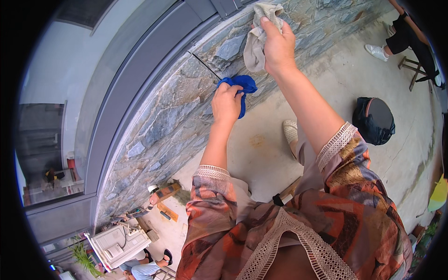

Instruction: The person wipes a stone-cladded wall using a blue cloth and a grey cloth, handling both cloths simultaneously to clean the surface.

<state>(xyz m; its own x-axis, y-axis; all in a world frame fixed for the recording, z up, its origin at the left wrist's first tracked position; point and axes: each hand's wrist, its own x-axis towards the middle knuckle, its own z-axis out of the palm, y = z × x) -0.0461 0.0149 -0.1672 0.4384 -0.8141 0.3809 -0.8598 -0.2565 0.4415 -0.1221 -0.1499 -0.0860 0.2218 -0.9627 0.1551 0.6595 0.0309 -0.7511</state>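
My left hand [226, 105] grips a bright blue cloth [246, 84], partly hidden under the fingers, close to the stone-faced wall [171, 101]. Whether the blue cloth touches the stone I cannot tell. A limp beige-grey cloth [255, 52] is bunched in my right hand [281, 49], farther up the picture, with its loose end hanging beside the wrist. Between the blue cloth and the window frame [140, 52], a thin dark line [204, 65] crosses the wall.
A round stool [379, 113] partly wrapped in black plastic stands on the concrete floor [350, 80] at right. Another person's white shoe [376, 52] shows beyond it. An air-conditioner outdoor unit [119, 245], a plant [84, 257] and a second person's legs [143, 269] are at lower left.
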